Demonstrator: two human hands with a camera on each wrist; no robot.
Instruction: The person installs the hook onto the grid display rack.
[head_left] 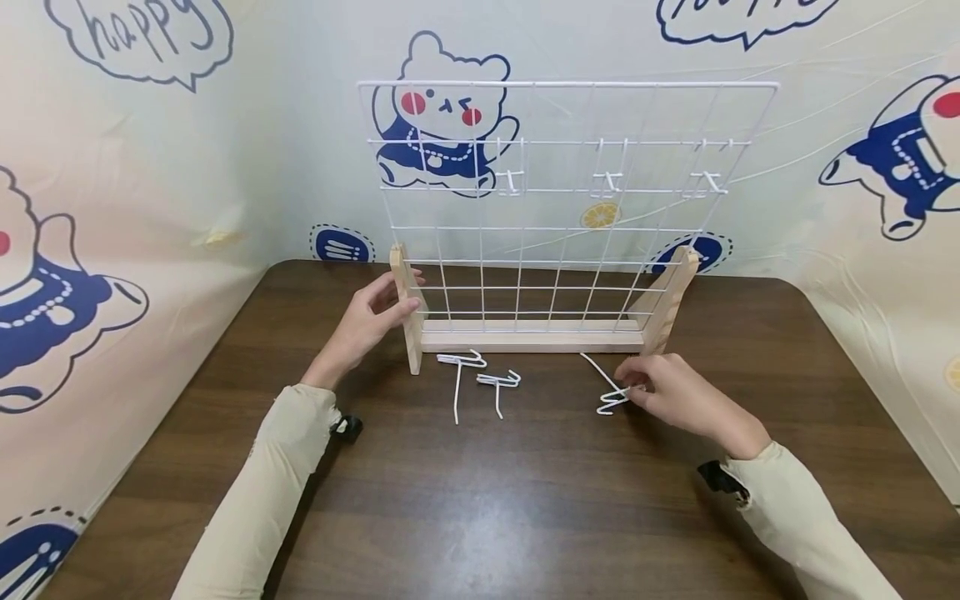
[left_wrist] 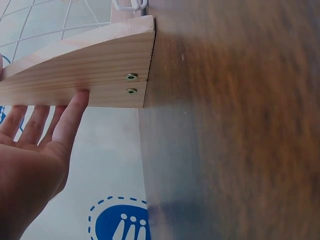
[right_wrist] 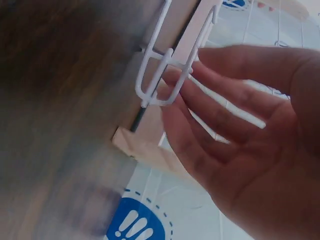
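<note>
A white wire grid rack (head_left: 517, 287) stands on a wooden base. My left hand (head_left: 367, 317) holds the rack's left wooden side panel (head_left: 408, 321). In the left wrist view, several fingers of that hand (left_wrist: 37, 155) reach behind the panel (left_wrist: 100, 75), and one fingertip rests on its outer face. My right hand (head_left: 678, 392) pinches a white wire hook (head_left: 613, 400) in front of the base's right end. Its double-wire end (right_wrist: 167, 100) shows at the fingertips in the right wrist view. Two more hooks, one longer (head_left: 459, 379) and one shorter (head_left: 498, 387), lie on the table.
Three white hooks, at left (head_left: 512, 182), middle (head_left: 609, 181) and right (head_left: 708, 182), hang on the upper grid. The right wooden panel (head_left: 667, 300) stands beyond my right hand. Behind the brown table (head_left: 480, 508) hangs a printed cloth (head_left: 300, 150).
</note>
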